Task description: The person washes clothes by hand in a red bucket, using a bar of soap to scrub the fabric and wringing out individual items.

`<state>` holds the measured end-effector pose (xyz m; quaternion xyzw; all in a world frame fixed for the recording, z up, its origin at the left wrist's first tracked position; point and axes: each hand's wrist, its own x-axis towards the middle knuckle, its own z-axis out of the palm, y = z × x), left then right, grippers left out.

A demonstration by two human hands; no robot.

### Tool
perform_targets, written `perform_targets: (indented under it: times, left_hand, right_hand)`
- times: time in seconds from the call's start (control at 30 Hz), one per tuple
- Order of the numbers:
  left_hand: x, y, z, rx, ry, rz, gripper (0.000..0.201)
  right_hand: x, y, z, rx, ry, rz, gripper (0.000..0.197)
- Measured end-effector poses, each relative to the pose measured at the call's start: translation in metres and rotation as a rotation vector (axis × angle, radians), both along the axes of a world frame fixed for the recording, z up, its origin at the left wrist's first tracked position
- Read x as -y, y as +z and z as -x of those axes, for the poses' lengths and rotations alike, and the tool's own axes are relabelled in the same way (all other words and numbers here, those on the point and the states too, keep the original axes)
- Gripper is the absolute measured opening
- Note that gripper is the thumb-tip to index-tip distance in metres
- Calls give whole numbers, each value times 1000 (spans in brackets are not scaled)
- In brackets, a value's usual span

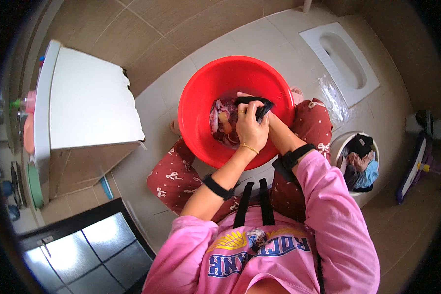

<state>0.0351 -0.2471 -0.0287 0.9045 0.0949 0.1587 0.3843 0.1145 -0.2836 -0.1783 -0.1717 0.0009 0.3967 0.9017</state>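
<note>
Right in front, on the floor between the left leg and the right leg, a tub with clothes down in it and a cloth up in the hands over them. Over to the left of the tub, a counter, and back from that, near the left arm, a glass panel. To the right and farther ahead, a toilet in the floor; closer in, just beside the right leg, a bucket with laundry heaped inside, and past that, farther right, a mop.
</note>
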Motion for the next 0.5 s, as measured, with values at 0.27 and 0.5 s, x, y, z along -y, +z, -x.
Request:
perform_targets:
  times: [0.27, 0.5]
  left_hand:
    - [-134, -141, -35, -319, 427, 442, 31]
    - [-98, -5, -16, -311, 124, 1349, 38]
  right_hand:
    - [-32, 128, 46, -244, 101, 586, 20]
    - [5, 113, 24, 658, -217, 962, 40]
